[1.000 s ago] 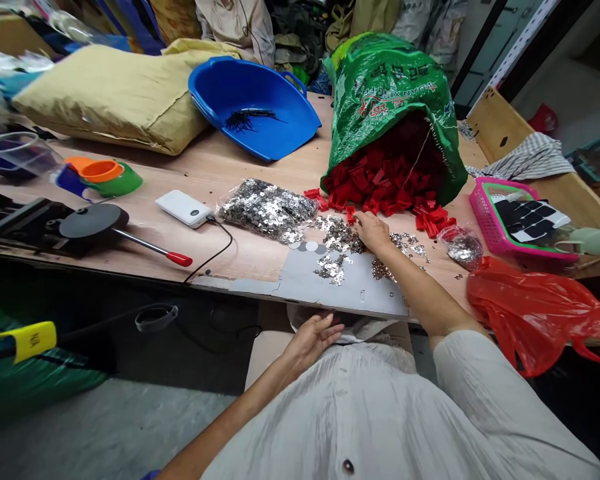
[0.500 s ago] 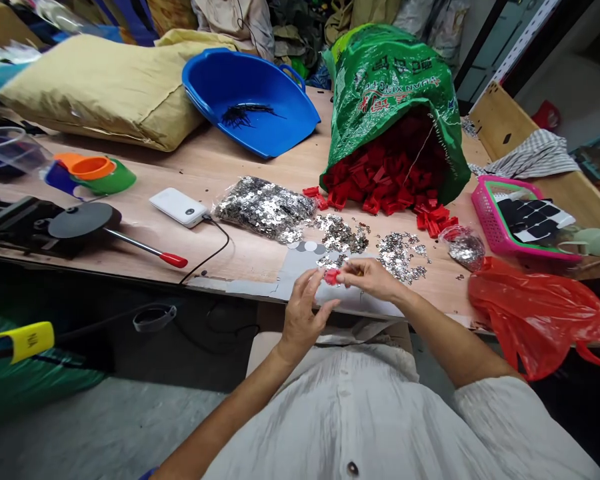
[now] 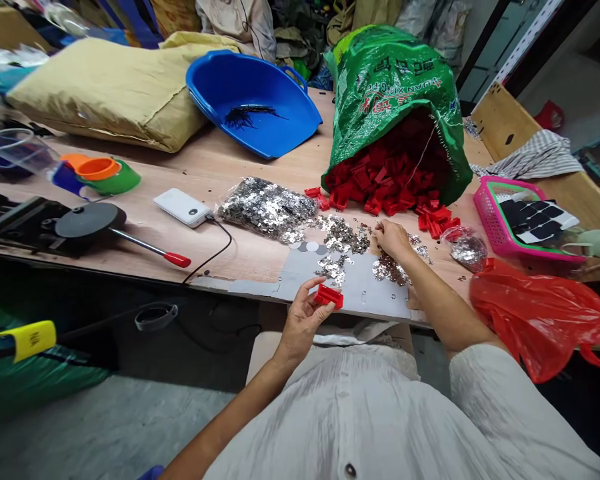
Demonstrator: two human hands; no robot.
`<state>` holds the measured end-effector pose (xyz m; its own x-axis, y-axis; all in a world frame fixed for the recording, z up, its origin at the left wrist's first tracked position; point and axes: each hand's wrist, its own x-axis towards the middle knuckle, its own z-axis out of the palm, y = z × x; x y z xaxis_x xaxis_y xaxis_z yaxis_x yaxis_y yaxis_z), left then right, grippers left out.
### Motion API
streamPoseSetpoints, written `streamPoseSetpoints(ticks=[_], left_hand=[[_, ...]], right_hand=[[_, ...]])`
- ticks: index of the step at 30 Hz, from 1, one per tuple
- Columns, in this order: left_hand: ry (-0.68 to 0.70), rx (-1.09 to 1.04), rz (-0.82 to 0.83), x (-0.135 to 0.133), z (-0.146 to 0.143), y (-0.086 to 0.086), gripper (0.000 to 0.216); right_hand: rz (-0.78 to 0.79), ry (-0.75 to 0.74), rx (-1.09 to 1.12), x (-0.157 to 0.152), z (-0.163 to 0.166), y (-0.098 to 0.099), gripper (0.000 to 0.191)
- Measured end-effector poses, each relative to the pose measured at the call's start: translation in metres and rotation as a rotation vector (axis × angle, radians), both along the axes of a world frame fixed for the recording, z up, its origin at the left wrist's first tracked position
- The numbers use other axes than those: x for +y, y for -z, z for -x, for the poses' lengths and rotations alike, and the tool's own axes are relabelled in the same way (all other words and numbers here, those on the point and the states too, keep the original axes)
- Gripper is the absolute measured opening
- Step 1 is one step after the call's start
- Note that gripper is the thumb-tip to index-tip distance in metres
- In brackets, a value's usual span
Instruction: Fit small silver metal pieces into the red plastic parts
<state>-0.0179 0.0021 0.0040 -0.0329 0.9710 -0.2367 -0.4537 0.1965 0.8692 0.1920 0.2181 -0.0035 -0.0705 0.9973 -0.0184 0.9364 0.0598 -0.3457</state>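
My left hand (image 3: 303,320) pinches a small red plastic piece (image 3: 329,296) just above the near edge of the wooden table (image 3: 220,170). My right hand (image 3: 393,239) reaches forward onto a scatter of small silver metal parts (image 3: 343,235); its fingers are curled down on them, and I cannot make out what they pick. Behind it a green woven sack (image 3: 395,87) lies on its side, spilling several red plastic pieces (image 3: 385,180). A clear bag of silver parts (image 3: 267,208) lies to the left of the scatter. A grey card sheet (image 3: 360,283) lies under some parts.
A blue basin (image 3: 253,100) and a yellow sack (image 3: 105,90) sit at the back. A white power bank (image 3: 183,207) with a cable, coloured cups (image 3: 97,175) and a black press tool with a red-tipped lever (image 3: 93,223) lie left. A pink basket (image 3: 525,220) and red plastic bag (image 3: 535,313) lie right.
My right hand fetched a red piece from the pile, brought it to my left hand, then reached back out to the silver parts. My left hand rose and now holds the piece.
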Motion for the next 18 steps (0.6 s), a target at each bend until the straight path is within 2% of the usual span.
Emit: streamPoseSetpoints(ticks=[4, 10, 14, 18], left_hand=[[0.002, -0.085, -0.011, -0.001, 0.001, -0.007, 0.056], [-0.027, -0.132, -0.059, -0.001, -0.001, -0.012, 0.052], [-0.023, -0.134, -0.086, -0.002, 0.0, -0.009, 0.05], [-0.018, -0.143, -0.113, -0.001, -0.001, -0.005, 0.051]], right_hand=[[-0.018, -0.063, -0.064, 0.012, 0.013, 0.007, 0.028], [-0.008, -0.09, -0.102, 0.014, 0.017, 0.01, 0.023], [-0.041, -0.091, 0.092, -0.002, 0.008, -0.001, 0.022], [0.008, -0.249, 0.395, -0.041, 0.004, -0.008, 0.016]])
